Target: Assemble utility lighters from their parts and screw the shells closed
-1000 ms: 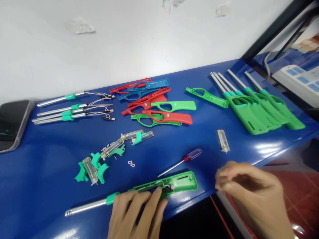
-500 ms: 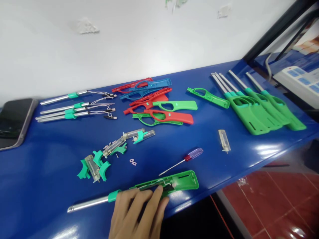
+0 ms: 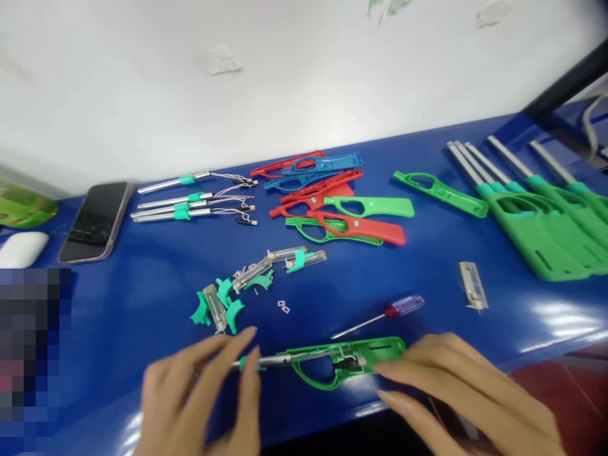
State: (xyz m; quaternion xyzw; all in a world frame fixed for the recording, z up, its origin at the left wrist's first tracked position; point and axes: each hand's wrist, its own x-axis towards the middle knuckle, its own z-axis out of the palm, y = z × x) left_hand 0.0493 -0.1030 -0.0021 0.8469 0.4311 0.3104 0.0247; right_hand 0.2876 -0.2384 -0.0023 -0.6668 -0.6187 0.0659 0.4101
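Note:
A green lighter handle half lies hollow side up near the front edge, with a black igniter part and a wire inside. From its left end extends a silver lighter tube with a turquoise collar, partly hidden by my left hand. That hand pinches the tube around the collar, thumb on the near side. My right hand reaches the handle half's right end; its fingers are stretched out, the thumb apart below. Behind the handle half rests a screwdriver with a purple and red handle.
Clear fuel tanks and turquoise clips lie left of centre; one tank is at right. Further back are wired tubes, coloured handle halves, green lighters and a phone. A white wall stands behind.
My left hand has moved left from the handle half to the tube. My right hand has come into view at the handle's right end. The view has shifted left.

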